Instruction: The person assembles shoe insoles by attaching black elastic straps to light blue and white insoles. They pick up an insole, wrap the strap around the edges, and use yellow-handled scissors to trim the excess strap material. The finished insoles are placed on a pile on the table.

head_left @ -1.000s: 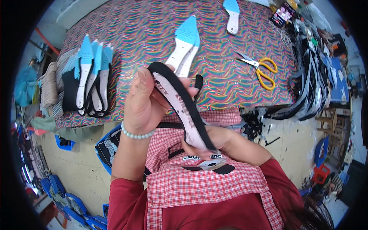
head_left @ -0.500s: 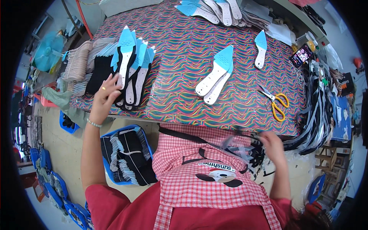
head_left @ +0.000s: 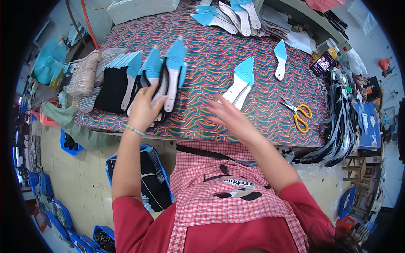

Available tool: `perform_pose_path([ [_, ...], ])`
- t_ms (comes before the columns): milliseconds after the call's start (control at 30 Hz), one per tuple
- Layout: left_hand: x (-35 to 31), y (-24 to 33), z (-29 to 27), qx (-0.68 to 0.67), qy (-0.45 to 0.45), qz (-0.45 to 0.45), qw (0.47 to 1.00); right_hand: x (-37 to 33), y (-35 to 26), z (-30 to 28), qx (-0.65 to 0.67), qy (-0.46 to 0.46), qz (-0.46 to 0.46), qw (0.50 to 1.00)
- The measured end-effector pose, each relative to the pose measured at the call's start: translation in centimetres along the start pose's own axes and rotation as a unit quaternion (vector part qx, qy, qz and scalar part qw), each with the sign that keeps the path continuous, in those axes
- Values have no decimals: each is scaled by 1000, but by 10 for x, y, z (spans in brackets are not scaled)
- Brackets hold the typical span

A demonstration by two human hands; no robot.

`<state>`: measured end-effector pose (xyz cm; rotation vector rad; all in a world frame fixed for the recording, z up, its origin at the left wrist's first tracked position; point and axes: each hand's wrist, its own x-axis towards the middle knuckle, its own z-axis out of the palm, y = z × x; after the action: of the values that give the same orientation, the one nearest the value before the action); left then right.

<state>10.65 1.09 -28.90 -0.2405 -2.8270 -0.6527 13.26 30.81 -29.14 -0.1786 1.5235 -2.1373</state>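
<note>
My left hand (head_left: 146, 105) grips a fanned bunch of insoles (head_left: 171, 79) at the left of the table, thumb and fingers closed on the lower ends. These have blue pointed toes, white shanks and black backing. My right hand (head_left: 232, 118) is open and slightly blurred, fingers stretched out over the table, with nothing seen in it. Just beyond its fingertips lies a pair of overlapping insoles (head_left: 244, 71), their lower ends partly hidden by the hand. Left of my left hand stands a tight row of insoles with black backing (head_left: 110, 88).
Yellow-handled scissors (head_left: 297, 111) and a single insole (head_left: 280, 59) lie to the right. A phone (head_left: 322, 63) leans near the table's right edge, above hanging black and white strips (head_left: 339, 126). More insoles (head_left: 215, 21) lie at the far edge. A blue basket (head_left: 171, 196) stands below the table.
My right hand has come up from below the table edge to over the tabletop. My left hand has moved right, shifting the fanned insoles to the right with it.
</note>
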Motion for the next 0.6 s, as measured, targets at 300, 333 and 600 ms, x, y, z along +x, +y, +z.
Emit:
perform_pose_path([
  [300, -5, -50, 31, 9, -61, -173, 983, 121, 49, 46, -35, 94, -49, 994],
  [333, -1, -37, 29, -2, -90, -197, 976, 114, 53, 43, -21, 124, -63, 990],
  [600, 7, -41, 54, -53, -87, -249, 963, 74, 59, 43, 50, 173, -76, 981],
])
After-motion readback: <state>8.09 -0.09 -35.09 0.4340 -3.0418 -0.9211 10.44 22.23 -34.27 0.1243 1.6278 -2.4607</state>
